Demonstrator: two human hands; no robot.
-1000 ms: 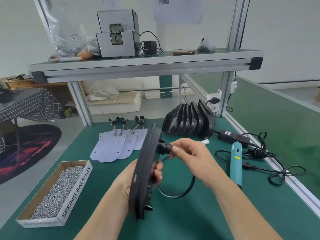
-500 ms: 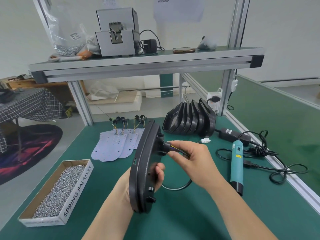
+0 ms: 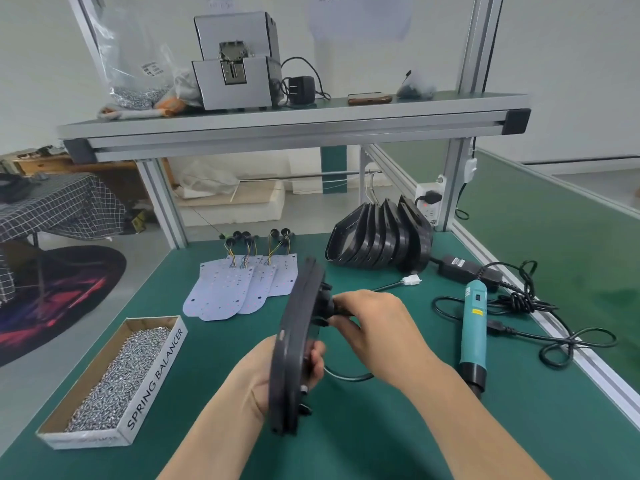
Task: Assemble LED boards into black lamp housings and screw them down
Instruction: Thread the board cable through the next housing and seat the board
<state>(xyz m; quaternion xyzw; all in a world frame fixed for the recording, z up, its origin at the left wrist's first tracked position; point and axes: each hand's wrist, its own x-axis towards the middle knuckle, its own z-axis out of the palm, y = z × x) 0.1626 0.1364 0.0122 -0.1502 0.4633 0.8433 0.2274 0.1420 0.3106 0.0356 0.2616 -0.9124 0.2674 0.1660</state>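
Centre of the green bench mat [image 3: 398,441], I'm watching both hands working one black plastic lamp housing [image 3: 298,348], held on edge, nearly upright, top tilted toward 1 o'clock. Left hand [image 3: 277,372] is clamped round its lower half, fingertips wrapping onto the right face. Right hand [image 3: 374,327] is pinching closed on the black cable gland [image 3: 325,303] sticking out of the housing's right face near the top. Black cable [image 3: 346,375] is looping down from there under the right wrist; its white plug end [image 3: 412,280] is lying on the mat at 1 o'clock.

At 12 o'clock, white LED boards [image 3: 239,285] are lying fanned and overlapping, flat on the mat, each with yellow leads and black grommets at the far end. At 1 o'clock, a stack of black lamp housings [image 3: 381,237] is leaning on edge, nested together. At 3 o'clock, a teal electric screwdriver [image 3: 473,334] is lying on the mat, tip pointing toward me, black power cord [image 3: 554,341] coiling just beside it toward the bench edge. At 9 o'clock, an open cardboard box marked SPRING BALANCER [image 3: 152,379] is sitting full of small silver screws [image 3: 117,379].

I'm not seeing whether a board is inside the held housing; its open face is turned away.
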